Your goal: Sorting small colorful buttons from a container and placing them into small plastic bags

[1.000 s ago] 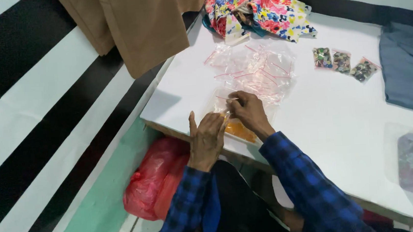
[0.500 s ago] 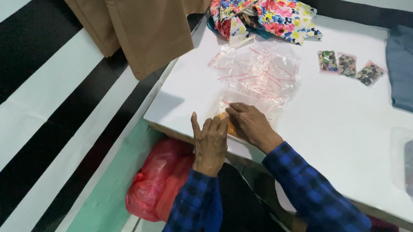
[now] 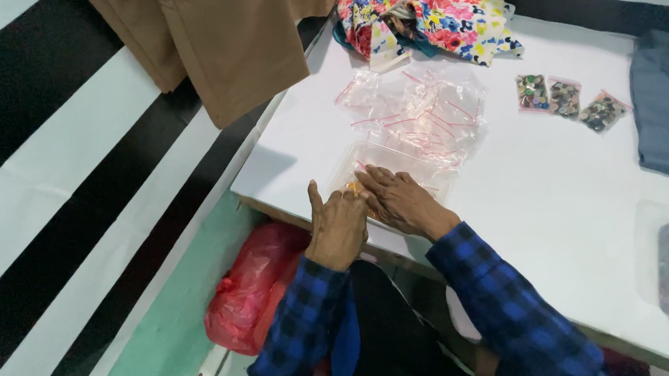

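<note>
Both hands are laid on a shallow clear plastic tray [image 3: 385,168] at the near edge of the white table [image 3: 558,194]. The left hand [image 3: 339,226] rests at its near-left corner, fingers curled and thumb raised; the right hand [image 3: 401,200] lies flatter, fingers spread over small orange pieces [image 3: 355,187] inside. Whether anything is pinched cannot be told. A heap of clear zip bags [image 3: 416,114] lies just beyond the fingertips.

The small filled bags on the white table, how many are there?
3. The filled bags lie in a row at the table's far right: the first, the second, the third. The pile of empty bags may hide more.
</note>
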